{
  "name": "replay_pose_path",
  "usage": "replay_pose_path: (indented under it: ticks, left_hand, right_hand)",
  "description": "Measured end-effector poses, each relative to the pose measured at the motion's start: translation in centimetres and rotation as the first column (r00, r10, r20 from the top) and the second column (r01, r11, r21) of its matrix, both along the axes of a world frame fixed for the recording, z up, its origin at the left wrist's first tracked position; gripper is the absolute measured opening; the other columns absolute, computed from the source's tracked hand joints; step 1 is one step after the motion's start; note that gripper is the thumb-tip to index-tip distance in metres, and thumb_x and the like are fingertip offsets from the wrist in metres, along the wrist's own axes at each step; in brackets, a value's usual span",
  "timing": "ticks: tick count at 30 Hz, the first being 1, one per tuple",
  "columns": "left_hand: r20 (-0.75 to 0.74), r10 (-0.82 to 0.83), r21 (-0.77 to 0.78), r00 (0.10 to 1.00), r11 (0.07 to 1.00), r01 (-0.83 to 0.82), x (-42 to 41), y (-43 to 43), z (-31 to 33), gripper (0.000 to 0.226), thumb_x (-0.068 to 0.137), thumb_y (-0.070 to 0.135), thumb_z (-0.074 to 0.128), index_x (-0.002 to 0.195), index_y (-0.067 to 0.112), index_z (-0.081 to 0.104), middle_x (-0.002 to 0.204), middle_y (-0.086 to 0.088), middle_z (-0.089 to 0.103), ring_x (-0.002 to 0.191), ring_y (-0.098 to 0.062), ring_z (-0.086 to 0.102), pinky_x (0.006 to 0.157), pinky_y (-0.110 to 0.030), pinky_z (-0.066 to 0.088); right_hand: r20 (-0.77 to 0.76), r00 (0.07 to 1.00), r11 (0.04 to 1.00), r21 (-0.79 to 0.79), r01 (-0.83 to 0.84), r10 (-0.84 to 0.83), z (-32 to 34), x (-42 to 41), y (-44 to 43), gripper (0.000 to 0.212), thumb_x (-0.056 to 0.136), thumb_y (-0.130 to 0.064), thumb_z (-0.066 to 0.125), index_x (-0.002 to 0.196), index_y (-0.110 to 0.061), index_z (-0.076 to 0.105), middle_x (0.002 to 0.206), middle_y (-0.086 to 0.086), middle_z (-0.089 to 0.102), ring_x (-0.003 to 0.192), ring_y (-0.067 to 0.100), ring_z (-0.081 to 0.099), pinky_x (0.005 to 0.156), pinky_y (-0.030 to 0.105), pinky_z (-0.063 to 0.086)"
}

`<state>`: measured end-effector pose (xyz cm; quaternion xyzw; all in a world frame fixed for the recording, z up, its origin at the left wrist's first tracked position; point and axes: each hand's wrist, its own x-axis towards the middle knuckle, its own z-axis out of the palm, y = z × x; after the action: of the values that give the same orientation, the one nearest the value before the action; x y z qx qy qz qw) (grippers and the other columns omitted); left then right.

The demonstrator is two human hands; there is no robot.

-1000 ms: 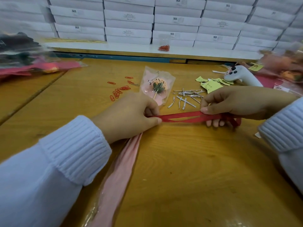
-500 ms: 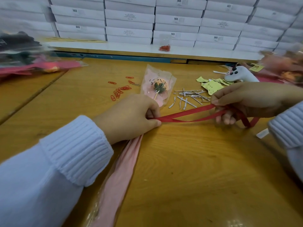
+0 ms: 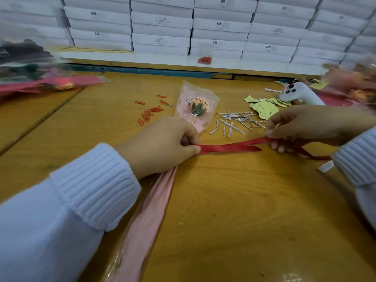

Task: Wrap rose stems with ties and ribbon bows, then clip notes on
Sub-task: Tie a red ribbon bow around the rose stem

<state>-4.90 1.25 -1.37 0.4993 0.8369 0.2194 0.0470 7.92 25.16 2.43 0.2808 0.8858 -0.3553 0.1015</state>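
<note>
The pink-wrapped rose stem (image 3: 150, 210) runs from the near edge of the surface (image 3: 223, 200) toward its centre. Your left grip (image 3: 160, 145) pinches the red ribbon (image 3: 230, 147) at the stem. Your right grip (image 3: 305, 127) pinches one ribbon strand nearer the right edge. Silver ties (image 3: 234, 123), yellow notes (image 3: 264, 107) and red clips (image 3: 148, 115) lie beyond.
</note>
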Motion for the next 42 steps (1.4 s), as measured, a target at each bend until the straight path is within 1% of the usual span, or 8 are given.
replay_pose_path:
  ticks: [3,6,8,13,18,22,31,42]
  left_hand:
    - [-0.009,0.005,-0.001,1.0,1.0,-0.005,0.0,0.1,-0.1,0.008,0.087,0.037,0.063,0.079,0.036,0.064,0.075,0.021,0.053,0.069,0.007,0.048,0.055,-0.01,0.031]
    - [-0.025,0.014,-0.001,1.0,1.0,-0.014,0.0,0.1,-0.2,0.009,0.087,0.038,0.062,0.08,0.034,0.065,0.075,0.02,0.053,0.069,0.007,0.048,0.055,-0.009,0.03]
    - [-0.033,0.017,0.007,0.999,1.0,-0.017,-0.1,0.2,-0.4,0.009,0.087,0.037,0.062,0.083,0.031,0.068,0.077,0.019,0.054,0.07,0.006,0.048,0.057,-0.01,0.031]
    - [-0.02,0.026,0.033,0.999,0.999,-0.026,-0.1,0.1,-0.5,0.01,0.086,0.036,0.064,0.084,0.028,0.069,0.076,0.016,0.056,0.069,0.005,0.048,0.058,-0.012,0.033]
    - [-0.026,0.003,0.033,1.0,0.999,-0.002,-0.1,0.3,-0.5,0.009,0.084,0.037,0.066,0.077,0.031,0.066,0.074,0.018,0.055,0.066,0.01,0.048,0.057,-0.003,0.036]
    - [-0.025,-0.011,0.026,1.0,1.0,0.012,0.0,0.3,-0.4,0.01,0.083,0.035,0.068,0.075,0.032,0.063,0.073,0.017,0.054,0.068,0.009,0.049,0.057,-0.005,0.037]
    - [-0.029,-0.017,0.019,0.999,1.0,0.018,0.0,0.2,-0.4,0.015,0.083,0.034,0.069,0.071,0.035,0.06,0.072,0.018,0.055,0.066,0.009,0.049,0.059,-0.001,0.036]
    - [-0.008,-0.028,0.037,1.0,0.999,0.028,0.0,0.3,-0.5,0.02,0.082,0.033,0.07,0.066,0.034,0.058,0.07,0.017,0.056,0.067,0.013,0.05,0.06,0.0,0.036]
  right_hand:
    - [-0.221,0.968,0.973,0.217,-0.073,0.122,-0.3,-0.3,-0.5,0.003,0.086,-0.022,0.066,0.088,-0.022,0.068,0.087,-0.002,0.07,0.083,0.02,0.063,0.075,0.03,0.05]
    - [-0.326,0.888,0.935,0.249,-0.251,0.325,0.1,-0.5,-2.4,0.016,0.071,-0.044,0.07,0.082,-0.033,0.071,0.088,-0.009,0.069,0.088,0.011,0.063,0.084,0.029,0.049]
    - [-0.338,0.852,0.912,0.235,-0.336,0.401,-0.2,-0.8,-3.8,0.025,0.066,-0.051,0.068,0.084,-0.035,0.073,0.088,-0.012,0.069,0.083,0.006,0.062,0.077,0.022,0.049]
    - [-0.266,0.814,0.835,0.37,-0.408,0.516,-1.5,-2.1,-5.5,0.007,0.08,-0.032,0.071,0.079,-0.025,0.071,0.073,-0.013,0.062,0.066,0.001,0.053,0.062,0.014,0.042]
    - [-0.197,0.859,0.866,0.286,-0.41,0.472,-1.1,-1.7,-5.1,0.014,0.089,-0.026,0.062,0.075,-0.026,0.062,0.06,-0.014,0.059,0.05,-0.001,0.05,0.051,0.015,0.041]
    - [-0.189,0.878,0.873,0.32,-0.368,0.439,-0.4,-1.2,-3.9,0.013,0.087,-0.029,0.065,0.074,-0.029,0.065,0.064,-0.023,0.061,0.055,-0.004,0.052,0.059,0.014,0.039]
    - [0.088,0.939,0.924,0.167,-0.343,0.333,0.5,0.1,-0.8,0.011,0.085,-0.022,0.066,0.076,-0.017,0.069,0.071,0.005,0.062,0.062,0.015,0.05,0.063,0.027,0.044]
    - [0.217,0.938,0.94,0.155,-0.305,0.269,0.8,0.3,0.4,0.011,0.087,-0.015,0.064,0.077,-0.01,0.066,0.053,-0.002,0.057,0.044,0.003,0.047,0.045,0.013,0.039]
